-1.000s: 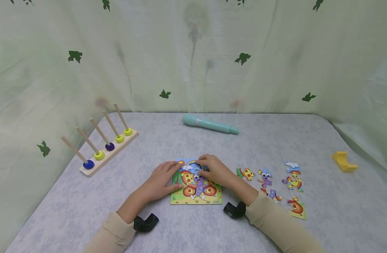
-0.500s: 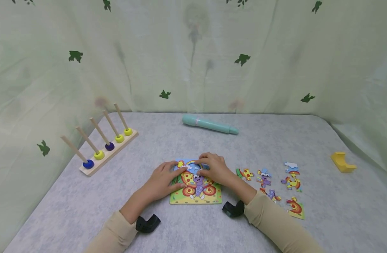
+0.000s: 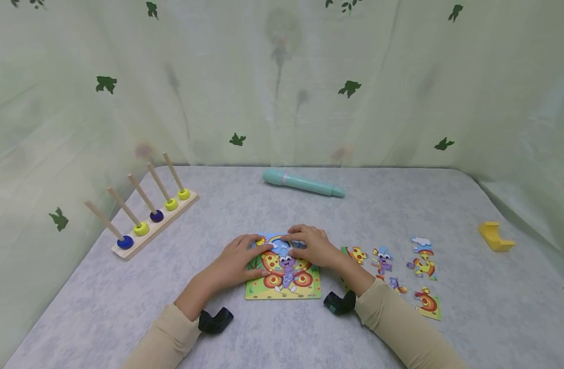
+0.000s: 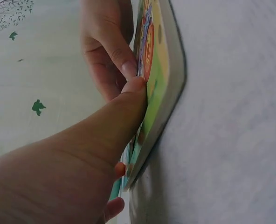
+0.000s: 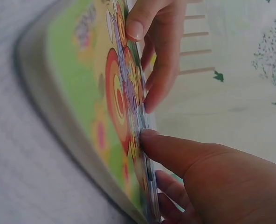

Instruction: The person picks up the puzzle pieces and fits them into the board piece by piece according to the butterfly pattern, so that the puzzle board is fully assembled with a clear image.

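Two beige sleeves enter from the lower edge of the frame, the left sleeve (image 3: 164, 338) at lower left and the right sleeve (image 3: 406, 328) at lower right, each with a black wrist device (image 3: 216, 321) at its cuff. Just above centre-bottom, a butterfly puzzle (image 3: 263, 293) lies flat on the pale grey surface (image 3: 273, 341). The left hand (image 3: 236, 261) rests on its left side, thumb and fingers well apart, the thumb touching the picture. The right hand (image 3: 315, 246) is at the puzzle's upper right, fingers bent, with a narrow gap between index finger and thumb; whether it pinches a piece cannot be told. In the right wrist view its thumb tip touches the puzzle's top face.

Right of centre, loose puzzle pieces (image 3: 382, 260) lie apart from the puzzle, some partly behind the right forearm. A yellow block (image 3: 493, 237) sits beyond them at the right of the frame. At middle left, a wooden peg rack (image 3: 164, 219) stands at a slant, its five pegs each carrying a blue or yellow ring. Farther back, upper centre, lies a teal pen-shaped object (image 3: 303, 183). Behind the surface hangs a pale cloth (image 3: 245, 102) with green leaf shapes.
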Action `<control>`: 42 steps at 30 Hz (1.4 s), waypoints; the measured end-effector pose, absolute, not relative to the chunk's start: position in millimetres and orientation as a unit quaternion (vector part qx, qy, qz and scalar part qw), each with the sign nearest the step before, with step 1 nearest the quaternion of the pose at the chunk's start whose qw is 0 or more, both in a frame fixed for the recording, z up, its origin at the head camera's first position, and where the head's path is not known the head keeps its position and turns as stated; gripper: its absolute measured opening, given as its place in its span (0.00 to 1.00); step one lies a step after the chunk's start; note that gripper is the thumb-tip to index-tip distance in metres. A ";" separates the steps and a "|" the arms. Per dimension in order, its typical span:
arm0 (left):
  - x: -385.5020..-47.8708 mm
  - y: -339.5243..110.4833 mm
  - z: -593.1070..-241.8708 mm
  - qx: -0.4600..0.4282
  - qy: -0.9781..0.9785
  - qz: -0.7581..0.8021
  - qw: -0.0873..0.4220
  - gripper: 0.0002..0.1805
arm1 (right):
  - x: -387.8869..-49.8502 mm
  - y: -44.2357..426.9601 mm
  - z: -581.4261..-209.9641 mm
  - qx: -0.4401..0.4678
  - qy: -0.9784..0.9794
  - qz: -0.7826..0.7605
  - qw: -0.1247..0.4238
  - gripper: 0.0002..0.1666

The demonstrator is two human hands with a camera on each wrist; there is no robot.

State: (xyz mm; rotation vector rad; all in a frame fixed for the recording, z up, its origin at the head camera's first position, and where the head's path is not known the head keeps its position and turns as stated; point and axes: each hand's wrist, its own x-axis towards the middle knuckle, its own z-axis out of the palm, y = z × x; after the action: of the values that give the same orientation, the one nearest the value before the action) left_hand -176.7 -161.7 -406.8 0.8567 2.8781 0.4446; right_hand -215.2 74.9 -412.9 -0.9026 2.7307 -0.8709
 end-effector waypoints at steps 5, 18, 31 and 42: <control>-177.7 -163.9 -408.8 0.282 0.942 0.169 0.062 0.34 | -214.7 72.7 -410.7 -0.286 0.904 -0.307 0.079 0.23; -178.5 -166.1 -412.8 0.279 0.939 0.190 0.065 0.34 | -190.0 112.2 -359.0 -0.275 0.864 -0.418 0.049 0.36; -178.4 -165.6 -413.4 0.275 0.940 0.189 0.068 0.35 | -163.1 226.1 -343.5 -0.214 0.896 -0.370 -0.119 0.40; -178.2 -165.6 -412.5 0.273 0.941 0.190 0.069 0.35 | -161.1 298.0 -382.5 -0.092 0.931 -0.340 -0.095 0.42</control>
State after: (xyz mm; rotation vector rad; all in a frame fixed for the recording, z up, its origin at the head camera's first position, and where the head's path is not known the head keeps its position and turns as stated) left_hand -178.2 -165.6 -412.5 0.8231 2.8322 0.5710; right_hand -161.1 298.0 -382.5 -0.3092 3.1174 -1.1367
